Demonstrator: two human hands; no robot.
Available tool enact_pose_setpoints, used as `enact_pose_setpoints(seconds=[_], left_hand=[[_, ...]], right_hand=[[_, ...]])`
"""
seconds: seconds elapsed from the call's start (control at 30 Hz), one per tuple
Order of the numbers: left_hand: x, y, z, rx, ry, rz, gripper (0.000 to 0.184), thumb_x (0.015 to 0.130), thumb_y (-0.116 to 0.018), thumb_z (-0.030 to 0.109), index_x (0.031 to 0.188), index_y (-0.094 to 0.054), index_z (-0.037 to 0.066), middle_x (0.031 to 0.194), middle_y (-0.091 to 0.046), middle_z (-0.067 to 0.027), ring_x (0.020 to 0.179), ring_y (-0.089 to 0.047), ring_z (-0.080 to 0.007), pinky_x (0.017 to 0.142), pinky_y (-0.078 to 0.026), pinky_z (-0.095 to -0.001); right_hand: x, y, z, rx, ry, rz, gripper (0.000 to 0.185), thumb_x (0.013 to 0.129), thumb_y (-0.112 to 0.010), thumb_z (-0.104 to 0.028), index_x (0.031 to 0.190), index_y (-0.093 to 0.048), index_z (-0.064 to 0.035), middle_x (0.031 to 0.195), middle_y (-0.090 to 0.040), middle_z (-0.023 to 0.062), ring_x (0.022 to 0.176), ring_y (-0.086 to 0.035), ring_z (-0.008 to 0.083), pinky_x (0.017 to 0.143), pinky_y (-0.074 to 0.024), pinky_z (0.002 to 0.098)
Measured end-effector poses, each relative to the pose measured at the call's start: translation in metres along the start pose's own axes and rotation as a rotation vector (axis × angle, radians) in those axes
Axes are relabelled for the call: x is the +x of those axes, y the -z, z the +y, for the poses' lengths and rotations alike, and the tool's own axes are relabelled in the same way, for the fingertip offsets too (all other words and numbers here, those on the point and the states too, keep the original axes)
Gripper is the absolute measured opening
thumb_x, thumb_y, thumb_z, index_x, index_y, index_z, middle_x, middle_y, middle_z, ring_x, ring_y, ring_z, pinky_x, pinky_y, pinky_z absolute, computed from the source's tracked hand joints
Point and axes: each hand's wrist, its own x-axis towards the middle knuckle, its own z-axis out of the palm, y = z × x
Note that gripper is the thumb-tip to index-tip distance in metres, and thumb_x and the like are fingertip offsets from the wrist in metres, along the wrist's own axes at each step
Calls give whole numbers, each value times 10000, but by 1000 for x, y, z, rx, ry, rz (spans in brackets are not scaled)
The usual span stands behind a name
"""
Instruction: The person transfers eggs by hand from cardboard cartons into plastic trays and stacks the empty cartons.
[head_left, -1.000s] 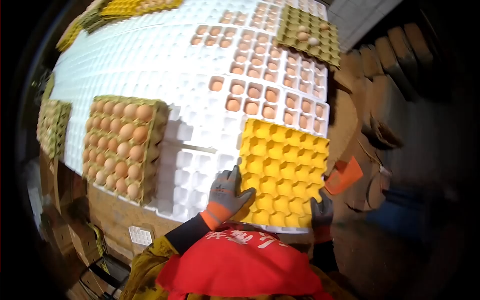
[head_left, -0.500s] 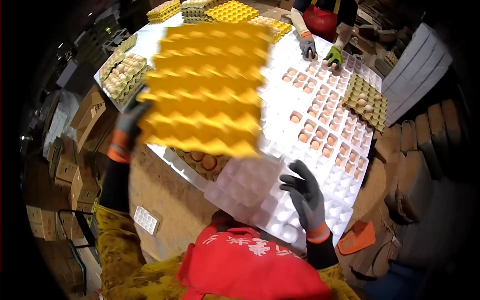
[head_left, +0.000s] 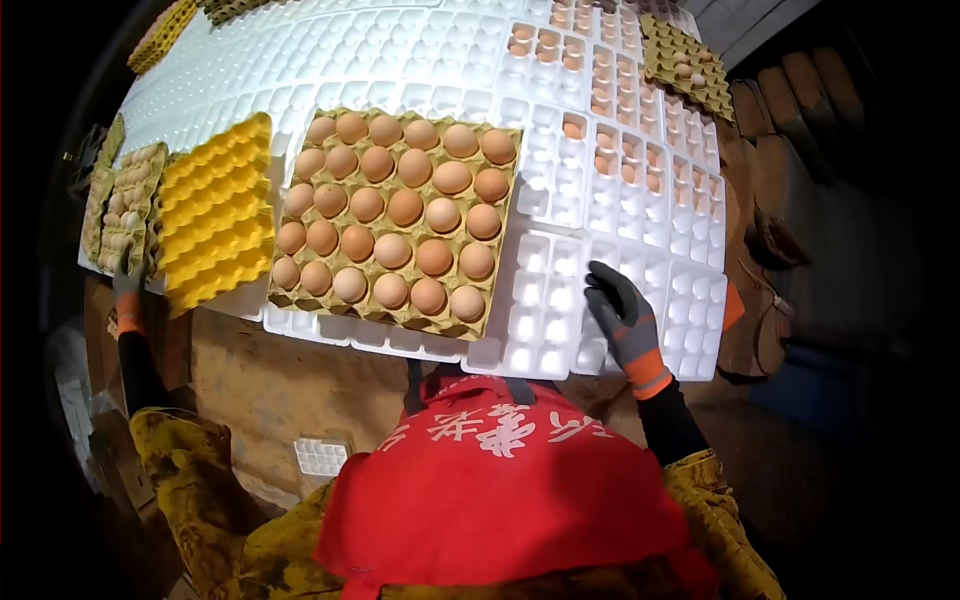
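Note:
My left hand (head_left: 130, 286), in a grey and orange glove, is at the table's left edge, by the near end of a pulp tray with eggs (head_left: 128, 215). Its fingers are dark and partly hidden, so I cannot tell whether they grip anything. Just right of it, a yellow egg tray (head_left: 218, 215) lies tilted, with no eggs in it. A full pulp tray of brown eggs (head_left: 404, 207) rests over the white trays in front of me. My right hand (head_left: 626, 325), gloved alike, hovers over white plastic egg trays (head_left: 545, 290), fingers apart and holding nothing.
White trays at the right hold brown eggs (head_left: 629, 172) in several cells. A pulp tray with a few eggs (head_left: 690, 70) lies at the far right. A small white tray (head_left: 321, 457) is below the table, and an orange object (head_left: 733, 307) shows beyond its right edge.
My left hand went down and left; the yellow tray it held up now lies at the left. The full egg tray is uncovered. My view tilted down, and the co-worker's hands left it.

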Motion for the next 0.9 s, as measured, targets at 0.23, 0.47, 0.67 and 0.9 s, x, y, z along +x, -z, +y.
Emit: enact_pose_setpoints(seconds=[0.23,0.47,0.67,0.9], left_hand=[[-191,-253,323,17,-865,-501,528,758,-837,164,1241,-649,61,1177,-679,-108,1063,-643,-285,922,-503,-380],[-256,-334,353,436,-994,-621,540,676,-858,206,1155,-635,95,1086,-636,-112,1005,-607,-317,898,-476,-423],[-234,-307,350,-687,7,-686,407,805,-720,60,1189,-589,40,1091,-605,-47,1020,-624,-170,904,-509,-303],[-231,-351,379,449,-930,-628,447,733,-805,143,1140,-626,92,1079,-616,-135,904,-635,-327,774,-524,-393]], right_hand=[[2,-99,-66,-626,615,-46,480,798,-806,-170,1249,-661,-93,1091,-643,123,964,-648,289,824,-541,388],[6,-118,-48,-797,604,-72,491,803,-766,-214,1245,-604,-70,1157,-625,95,1053,-614,288,886,-511,409],[9,-87,-44,689,5,-47,502,862,-663,-169,1303,-529,30,1226,-580,119,1079,-605,181,924,-525,319],[33,-116,-69,-772,402,50,513,765,-818,-246,1223,-627,-115,1133,-593,165,1005,-634,352,864,-546,427]])
